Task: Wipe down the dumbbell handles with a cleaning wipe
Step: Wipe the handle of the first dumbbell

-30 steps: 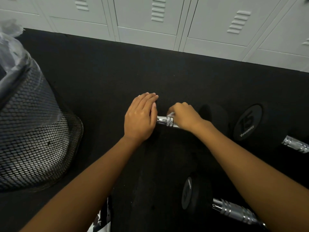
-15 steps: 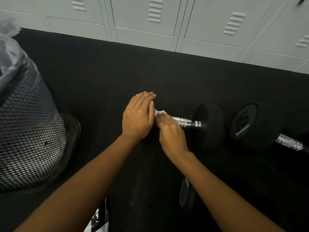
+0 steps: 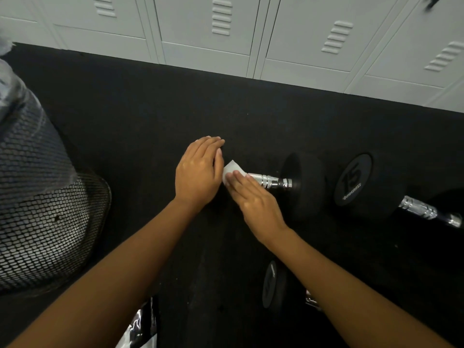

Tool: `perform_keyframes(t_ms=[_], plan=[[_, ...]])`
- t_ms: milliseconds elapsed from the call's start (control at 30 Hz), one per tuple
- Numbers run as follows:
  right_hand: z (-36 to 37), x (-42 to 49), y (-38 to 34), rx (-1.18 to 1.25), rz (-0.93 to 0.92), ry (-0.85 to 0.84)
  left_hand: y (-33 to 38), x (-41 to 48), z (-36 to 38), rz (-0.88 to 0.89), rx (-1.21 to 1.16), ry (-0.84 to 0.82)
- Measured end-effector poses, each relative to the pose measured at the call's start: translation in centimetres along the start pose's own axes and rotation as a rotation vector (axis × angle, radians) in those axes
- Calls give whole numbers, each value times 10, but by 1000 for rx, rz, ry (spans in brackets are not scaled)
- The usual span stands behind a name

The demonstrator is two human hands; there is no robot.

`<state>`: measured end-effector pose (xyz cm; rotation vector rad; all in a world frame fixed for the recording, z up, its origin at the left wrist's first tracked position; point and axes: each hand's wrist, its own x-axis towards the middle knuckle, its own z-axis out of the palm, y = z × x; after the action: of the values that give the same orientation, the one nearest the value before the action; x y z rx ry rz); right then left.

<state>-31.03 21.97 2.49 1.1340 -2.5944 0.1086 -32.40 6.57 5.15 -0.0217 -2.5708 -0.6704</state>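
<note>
While the left grip (image 3: pixel 198 174) lies flat, fingers together, over the hidden left head of the dumbbell (image 3: pixel 305 187) on the black floor (image 3: pixel 150 116), the right grip (image 3: pixel 256 199) presses the white wipe (image 3: pixel 232 169) with straight fingers onto the left end of the chrome handle (image 3: pixel 270 181). A hard stroke might roll the round dumbbell, or the small wipe might bunch and skip the handle's right end.
</note>
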Motion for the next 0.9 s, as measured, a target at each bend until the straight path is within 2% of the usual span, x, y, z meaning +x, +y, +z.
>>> perform_keyframes(t_ms=[100, 233, 400, 533, 667, 733, 833, 900], plan=[[-6, -11, 12, -63, -25, -78, 0, -1, 0, 8, -5, 10], [-8, -32, 13, 0, 193, -48, -1, -3, -1, 14, -8, 13], [0, -23, -6, 228, 477, 87, 1, -1, -1, 13, -11, 3], [-4, -16, -12, 400, 604, 144, 2, 1, -1, 7, 7, -5], [-21, -5, -12, 667, 847, 200, 3, 2, -4, 45, 152, -69], [-30, 5, -9, 717, 941, 238, 6, 6, -8, 70, 216, -114], [-41, 15, -2, 628, 870, 248, 20, 19, -12, 99, 202, -166], [-43, 16, 2, 503, 753, 163, 37, 26, -15, 95, 112, -199]])
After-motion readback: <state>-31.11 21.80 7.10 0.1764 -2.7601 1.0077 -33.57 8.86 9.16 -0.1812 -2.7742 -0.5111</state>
